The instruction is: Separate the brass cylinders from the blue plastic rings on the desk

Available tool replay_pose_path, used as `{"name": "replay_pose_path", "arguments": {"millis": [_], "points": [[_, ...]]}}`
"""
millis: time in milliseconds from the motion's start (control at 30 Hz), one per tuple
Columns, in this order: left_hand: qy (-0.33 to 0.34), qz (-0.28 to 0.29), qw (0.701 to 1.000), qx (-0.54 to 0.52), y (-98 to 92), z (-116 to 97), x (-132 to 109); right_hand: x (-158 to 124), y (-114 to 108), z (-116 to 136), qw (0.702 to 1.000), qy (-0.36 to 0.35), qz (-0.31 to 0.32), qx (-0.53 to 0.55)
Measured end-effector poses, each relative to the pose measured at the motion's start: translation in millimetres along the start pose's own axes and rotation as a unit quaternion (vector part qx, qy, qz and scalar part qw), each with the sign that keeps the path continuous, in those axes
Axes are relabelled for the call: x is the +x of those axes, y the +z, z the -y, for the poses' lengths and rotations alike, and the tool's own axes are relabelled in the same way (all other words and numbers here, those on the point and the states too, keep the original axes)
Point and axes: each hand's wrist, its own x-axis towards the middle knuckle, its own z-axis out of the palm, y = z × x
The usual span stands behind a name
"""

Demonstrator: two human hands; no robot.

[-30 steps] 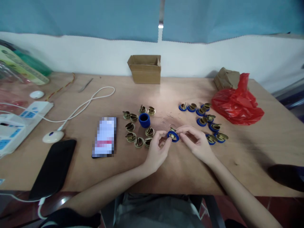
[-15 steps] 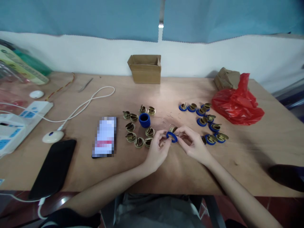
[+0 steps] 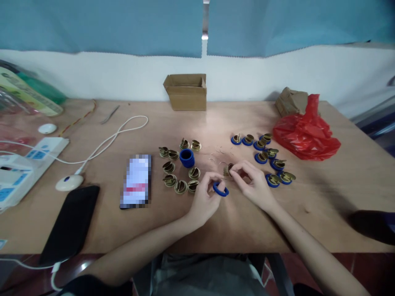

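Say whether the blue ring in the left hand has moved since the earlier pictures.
Yes: judged against the blue stack, the blue ring has moved slightly toward the table's near edge.

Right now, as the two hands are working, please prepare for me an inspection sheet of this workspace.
Surface: wooden table, thin curved scraps near its middle.
Job's things: left, ringless brass pieces around a blue ring stack; right, ringed brass pieces.
Clutter: lit phone, dark phone, cardboard box, red bag, power strip.
Left hand: holds a blue ring.
Right hand: pinches a brass piece, apart from that ring.
Cables: looped white cable at left; another cable hanging by the near left edge.
Surroundings: white wall, blue covering above.
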Motion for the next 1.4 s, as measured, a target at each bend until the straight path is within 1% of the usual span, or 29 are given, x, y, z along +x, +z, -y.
{"name": "replay_pose_path", "arguments": {"millis": [167,267,367,533,633,767,867,967,1067,1167,1233,1333,1400], "points": [[0.018,0.024,0.998,0.053,-5.6,-0.2,4.2,0.2,1.5,-1.2,1.0,-0.006,-0.008,-0.027],[0.01,0.034,0.999,0.037,-9.7,-2.5,8.0,0.5,2.9,-0.3,0.999,-0.016,-0.001,-0.032],[-0.005,0.031,0.999,0.018,-11.9,-4.5,10.4,0.5,3.9,-0.5,0.999,-0.019,0.007,-0.034],[-0.017,0.02,0.999,0.033,-12.3,-4.3,12.9,-0.1,4.0,-5.0,0.999,-0.015,-0.005,-0.05],[-0.016,0.018,0.999,0.043,-12.4,-2.6,13.9,-0.2,3.5,-7.4,0.997,-0.009,-0.011,-0.073],[-0.006,0.022,0.998,0.063,-12.8,1.0,13.4,-0.3,3.4,-8.0,0.995,-0.005,-0.002,-0.104],[0.016,0.008,0.996,0.09,-12.7,-0.5,13.2,-1.4,4.2,-7.8,0.992,0.001,-0.003,-0.127],[0.06,-0.033,0.99,0.126,-15.2,-11.5,15.3,-2.5,4.5,-8.6,0.991,-0.004,-0.001,-0.135],[0.104,-0.09,0.974,0.179,-26.4,-30.2,21.2,-2.2,4.2,-10.0,0.991,-0.01,0.008,-0.133],[0.119,-0.146,0.954,0.231,-47.7,-48.8,31.2,-0.9,4.0,-11.3,0.991,-0.007,0.016,-0.129],[0.122,-0.185,0.932,0.286,-64.4,-57.5,39.8,-0.2,4.1,-12.1,0.992,-0.002,0.016,-0.125],[0.113,-0.21,0.907,0.346,-86.0,-63.2,53.5,0.4,3.9,-13.4,0.993,-0.004,0.018,-0.119],[0.123,-0.211,0.894,0.375,-95.5,-62.6,61.4,0.7,3.7,-14.5,0.993,-0.01,0.018,-0.118]]}}
